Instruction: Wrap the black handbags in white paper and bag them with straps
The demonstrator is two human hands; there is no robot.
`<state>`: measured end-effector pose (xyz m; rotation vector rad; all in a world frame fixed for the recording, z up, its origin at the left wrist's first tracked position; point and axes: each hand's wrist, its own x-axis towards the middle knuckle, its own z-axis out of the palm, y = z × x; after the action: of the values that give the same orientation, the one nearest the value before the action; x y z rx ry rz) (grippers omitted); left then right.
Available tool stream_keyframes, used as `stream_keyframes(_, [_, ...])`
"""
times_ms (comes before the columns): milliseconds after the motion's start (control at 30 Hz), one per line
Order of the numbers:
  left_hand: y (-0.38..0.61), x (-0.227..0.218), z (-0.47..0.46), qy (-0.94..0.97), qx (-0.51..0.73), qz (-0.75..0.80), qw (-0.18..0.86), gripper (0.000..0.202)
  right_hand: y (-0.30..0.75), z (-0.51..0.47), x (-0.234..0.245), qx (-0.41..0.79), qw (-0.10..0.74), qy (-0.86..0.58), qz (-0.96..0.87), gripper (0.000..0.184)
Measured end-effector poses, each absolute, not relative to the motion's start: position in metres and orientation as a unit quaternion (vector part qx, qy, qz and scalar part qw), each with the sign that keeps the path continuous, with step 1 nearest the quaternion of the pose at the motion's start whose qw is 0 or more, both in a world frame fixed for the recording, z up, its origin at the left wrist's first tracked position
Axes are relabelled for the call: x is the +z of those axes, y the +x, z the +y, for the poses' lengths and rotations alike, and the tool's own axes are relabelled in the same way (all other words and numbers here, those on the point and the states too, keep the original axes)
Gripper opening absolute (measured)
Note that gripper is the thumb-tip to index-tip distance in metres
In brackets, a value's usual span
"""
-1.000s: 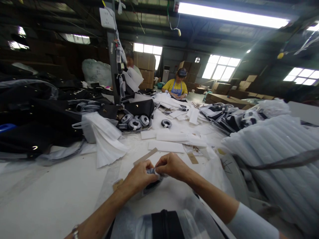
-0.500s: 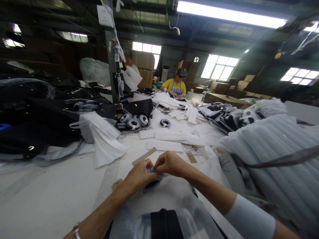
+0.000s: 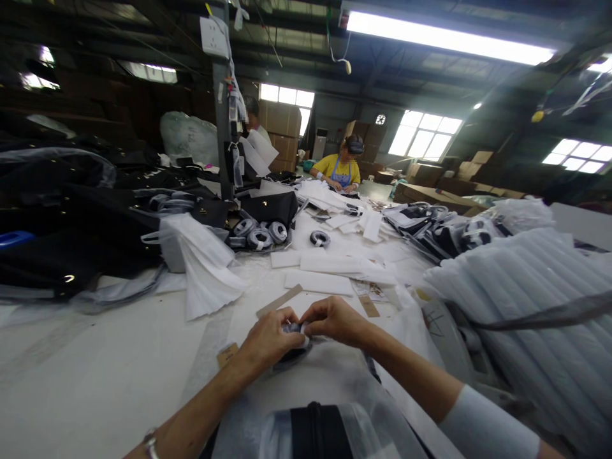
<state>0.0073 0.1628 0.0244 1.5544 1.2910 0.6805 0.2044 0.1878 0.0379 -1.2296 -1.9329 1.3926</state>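
Both hands meet over a coiled black strap (image 3: 290, 362) wrapped in clear film, at the middle front of the table. My left hand (image 3: 271, 336) is closed around the coil's left side, its thumb pressing on top. From the right, my right hand (image 3: 335, 320) pinches a small white strip (image 3: 305, 329) against the coil. Fingers cover much of the strap. Nearest me lies a black bag (image 3: 319, 430) under clear plastic, partly cut off by the lower edge.
Similar coiled straps (image 3: 259, 239) are grouped beyond my hands, with a single coil (image 3: 320, 238) near white foam strips (image 3: 329, 262). Black bags (image 3: 109, 223) pile up on the left. Bundled white foam sleeves (image 3: 521, 274) stand at right. A co-worker (image 3: 340, 169) in yellow works across the table.
The white strip now shows between my fingertips at the coil, and my right fingers have shifted slightly. The whole view has moved a little.
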Motion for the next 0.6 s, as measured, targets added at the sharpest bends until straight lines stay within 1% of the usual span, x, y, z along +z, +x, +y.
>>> stream_keyframes(67, [0.006,0.023,0.163,0.639,0.284,0.529,0.482,0.023,0.203,0.188,0.036,0.469,0.229,-0.45,-0.724,0.016])
stream_keyframes(233, [0.004,0.017,0.165,0.638,0.287,0.516,0.495,0.022,0.197,0.185,0.044,0.411,0.215,-0.434,-0.772,0.016])
stream_keyframes(333, [0.004,0.014,0.166,0.64,0.288,0.507,0.5,0.022,0.194,0.182,0.047,0.303,0.201,-0.425,-0.829,0.015])
stream_keyframes(467, [0.002,0.014,0.167,0.652,0.286,0.501,0.492,0.026,0.19,0.176,0.049,0.146,0.143,-0.4,-0.893,0.018])
stream_keyframes(600, [-0.002,0.017,0.17,0.672,0.285,0.494,0.472,0.024,0.182,0.173,0.059,0.079,0.076,-0.422,-0.9,0.019])
